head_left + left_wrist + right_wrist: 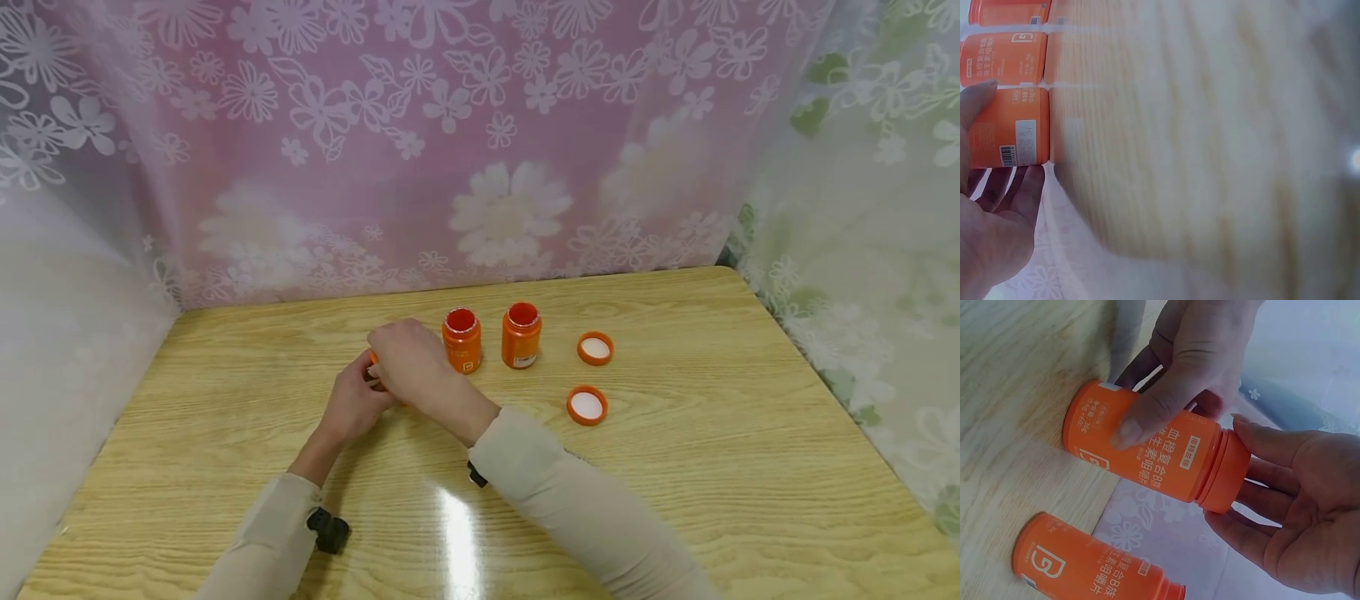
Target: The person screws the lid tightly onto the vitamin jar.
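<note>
My left hand (pixel 356 404) grips the body of an orange plastic pill bottle (pixel 1141 444), thumb across its printed label. The bottle stands on the table, mostly hidden by my hands in the head view. From above, my right hand (pixel 416 367) holds its ridgeless orange cap (pixel 1227 472) between thumb and fingers. The cap sits on the bottle's neck in the right wrist view. Just right of my hands stands a second orange bottle (pixel 461 343), uncapped, with its red inside showing. Beside that is a third bottle (pixel 521 337), also uncapped and upright.
Two orange caps lie with white liners up on the right: one farther back (pixel 596 348), another nearer cap (pixel 587 406). The wood-grain table (pixel 712 450) ends at a pink floral curtain (pixel 450 150) behind, with pale floral curtains at both sides.
</note>
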{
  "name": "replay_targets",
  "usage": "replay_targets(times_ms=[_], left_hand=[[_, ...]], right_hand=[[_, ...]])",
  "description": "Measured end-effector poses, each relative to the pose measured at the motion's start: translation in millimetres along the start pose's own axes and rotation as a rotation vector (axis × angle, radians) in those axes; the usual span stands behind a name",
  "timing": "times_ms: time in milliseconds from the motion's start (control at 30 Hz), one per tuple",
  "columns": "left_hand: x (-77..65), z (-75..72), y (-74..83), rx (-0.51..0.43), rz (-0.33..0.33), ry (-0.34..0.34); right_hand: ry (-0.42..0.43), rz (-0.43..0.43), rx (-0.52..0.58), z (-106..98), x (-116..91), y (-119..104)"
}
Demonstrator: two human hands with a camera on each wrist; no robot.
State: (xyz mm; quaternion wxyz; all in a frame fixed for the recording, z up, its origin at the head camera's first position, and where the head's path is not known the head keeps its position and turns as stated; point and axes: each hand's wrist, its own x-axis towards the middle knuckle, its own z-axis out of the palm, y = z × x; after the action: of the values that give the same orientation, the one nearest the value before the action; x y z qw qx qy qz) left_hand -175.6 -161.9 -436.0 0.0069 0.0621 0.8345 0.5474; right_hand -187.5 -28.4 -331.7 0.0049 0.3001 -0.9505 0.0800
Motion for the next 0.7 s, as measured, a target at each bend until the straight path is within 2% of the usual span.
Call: replay_targets(times_ms=[367, 500, 700], left_hand=[[-0.1, 2.3, 1.1, 0.055, -0.007, 0.004], [-0.9, 2.5, 1.0, 0.065, 0.003, -0.008], [-1.3, 2.5, 1.4, 0.111, 0.018, 0.011]], right_hand=[[0.008, 0.037, 0.068, 3.0, -1.0, 0.7], [0.02, 0.041, 0.075, 5.0, -0.9, -0.2], [0.029, 0.059, 0.087, 5.8, -1.5, -2.1]])
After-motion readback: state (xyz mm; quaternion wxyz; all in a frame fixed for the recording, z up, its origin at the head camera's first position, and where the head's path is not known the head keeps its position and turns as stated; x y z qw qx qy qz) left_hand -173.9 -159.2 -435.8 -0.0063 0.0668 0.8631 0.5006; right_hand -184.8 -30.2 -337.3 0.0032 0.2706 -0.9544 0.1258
